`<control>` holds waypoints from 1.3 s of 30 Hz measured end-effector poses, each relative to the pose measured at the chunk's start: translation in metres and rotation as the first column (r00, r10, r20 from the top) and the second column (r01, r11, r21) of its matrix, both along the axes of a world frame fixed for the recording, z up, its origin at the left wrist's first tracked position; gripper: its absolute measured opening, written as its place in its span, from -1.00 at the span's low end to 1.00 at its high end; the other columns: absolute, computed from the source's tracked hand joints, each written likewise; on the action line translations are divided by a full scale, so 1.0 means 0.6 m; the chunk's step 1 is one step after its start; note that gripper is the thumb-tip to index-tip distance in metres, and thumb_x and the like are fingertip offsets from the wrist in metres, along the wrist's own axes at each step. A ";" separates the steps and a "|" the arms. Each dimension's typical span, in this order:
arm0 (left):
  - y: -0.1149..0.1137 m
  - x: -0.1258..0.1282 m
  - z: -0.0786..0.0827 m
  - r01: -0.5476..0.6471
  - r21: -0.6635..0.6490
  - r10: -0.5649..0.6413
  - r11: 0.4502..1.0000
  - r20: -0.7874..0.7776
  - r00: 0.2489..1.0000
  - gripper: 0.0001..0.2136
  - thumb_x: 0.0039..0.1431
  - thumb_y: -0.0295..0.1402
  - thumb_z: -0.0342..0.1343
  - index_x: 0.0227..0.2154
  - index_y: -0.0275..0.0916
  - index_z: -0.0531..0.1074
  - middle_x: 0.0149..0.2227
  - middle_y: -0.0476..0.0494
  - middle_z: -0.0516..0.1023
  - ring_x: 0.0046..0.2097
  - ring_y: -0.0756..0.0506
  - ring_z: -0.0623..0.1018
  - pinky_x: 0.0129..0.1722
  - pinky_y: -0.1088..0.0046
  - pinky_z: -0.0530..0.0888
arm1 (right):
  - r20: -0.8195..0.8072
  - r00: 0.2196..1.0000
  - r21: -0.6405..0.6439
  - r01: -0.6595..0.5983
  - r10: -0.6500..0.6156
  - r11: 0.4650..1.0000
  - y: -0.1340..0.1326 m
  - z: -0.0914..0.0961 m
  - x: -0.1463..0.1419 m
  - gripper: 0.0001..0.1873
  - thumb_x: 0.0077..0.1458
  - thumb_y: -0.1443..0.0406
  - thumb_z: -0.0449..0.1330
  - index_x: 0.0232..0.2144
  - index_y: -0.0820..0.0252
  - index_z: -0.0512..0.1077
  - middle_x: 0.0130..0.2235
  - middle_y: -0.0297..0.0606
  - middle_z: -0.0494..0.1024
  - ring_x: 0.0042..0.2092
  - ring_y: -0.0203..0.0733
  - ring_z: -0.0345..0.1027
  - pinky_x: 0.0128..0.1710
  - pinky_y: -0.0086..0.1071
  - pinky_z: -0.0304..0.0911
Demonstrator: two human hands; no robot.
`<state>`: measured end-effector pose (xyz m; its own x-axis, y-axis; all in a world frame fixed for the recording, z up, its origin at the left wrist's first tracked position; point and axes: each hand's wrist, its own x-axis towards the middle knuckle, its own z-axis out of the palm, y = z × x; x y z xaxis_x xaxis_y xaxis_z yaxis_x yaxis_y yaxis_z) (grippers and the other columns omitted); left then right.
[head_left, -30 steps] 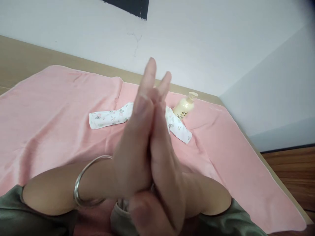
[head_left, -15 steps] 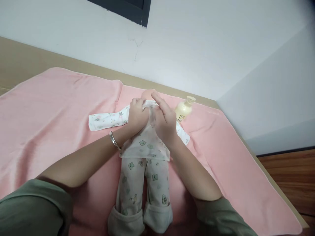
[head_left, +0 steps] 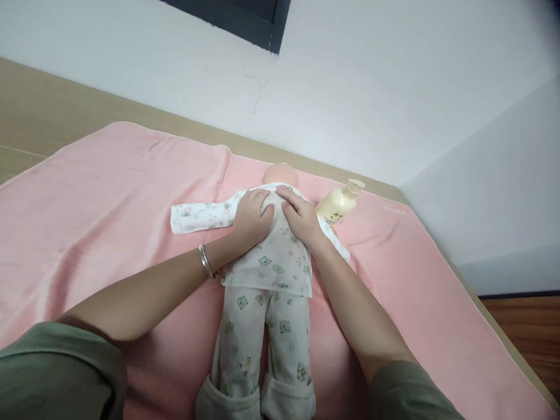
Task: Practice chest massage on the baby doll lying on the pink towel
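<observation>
We are resting our bare left hand [head_left: 252,219] and bare right hand [head_left: 303,220] side by side on the upper torso of a doll [head_left: 266,274] with a smooth, rounded, pinkish head [head_left: 280,174], and we are judging the step in hand to be flat, two-handed contact with its clothing. Our grip is clamping nothing: both hands are lying flattened over the cloth, just apart from each other. The next move, as we are reading it, is calling for light, even pressure from both sides, so that the thin cloth is not bunching and the body is not rolling. With no face showing, we are not telling for certain whether the doll is lying face up or face down.

The doll is lying on one soft pink cloth blanket [head_left: 118,204], its head near the far edge of the beige, wood-look surface [head_left: 56,111] and its legs pointing away from that edge. Counting, we are finding two hands, one doll, one white printed cloth top [head_left: 245,271] with two sleeves [head_left: 201,217], one pair of pale printed cloth trousers [head_left: 284,338] with two turned-up cuffs [head_left: 227,402], one silvery metal bangle [head_left: 205,261] on our left arm and one pale yellow pump bottle [head_left: 338,204], which is sitting toward the surface's far right corner.
</observation>
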<state>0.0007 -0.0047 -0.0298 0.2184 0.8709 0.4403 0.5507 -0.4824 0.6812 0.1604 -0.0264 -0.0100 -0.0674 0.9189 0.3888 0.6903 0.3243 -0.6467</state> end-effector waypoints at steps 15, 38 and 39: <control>0.001 -0.007 0.008 0.012 0.004 -0.011 1.000 -0.096 0.995 -0.60 0.30 -0.39 -0.19 0.03 -0.29 0.49 0.13 -0.33 0.56 0.20 -0.28 0.48 0.33 0.03 0.34 | 0.445 0.895 -0.140 0.097 -0.025 0.985 -0.071 0.032 -0.067 -0.37 0.38 0.32 -0.19 0.39 0.41 0.24 0.50 0.00 0.12 0.55 0.14 -0.14 0.52 0.16 -0.16; 0.003 -0.006 0.003 -0.002 0.020 0.004 1.000 -0.093 0.996 -0.59 0.28 -0.37 -0.13 0.05 -0.34 0.50 0.15 -0.36 0.57 0.20 -0.29 0.49 0.31 0.03 0.38 | 0.515 0.845 -0.120 0.236 -0.143 0.964 -0.055 0.029 -0.039 -0.31 0.43 0.18 -0.16 0.44 0.52 0.08 0.47 0.26 0.12 0.51 0.28 -0.03 0.45 0.23 -0.02; 0.003 -0.006 0.002 0.000 0.019 0.002 1.000 -0.086 0.996 -0.59 0.28 -0.37 -0.13 0.05 -0.35 0.51 0.14 -0.36 0.58 0.19 -0.29 0.50 0.31 0.02 0.38 | 0.553 0.822 -0.088 0.217 -0.133 0.972 -0.068 0.030 -0.049 -0.32 0.42 0.20 -0.15 0.43 0.53 0.10 0.47 0.28 0.13 0.50 0.30 -0.01 0.45 0.23 -0.01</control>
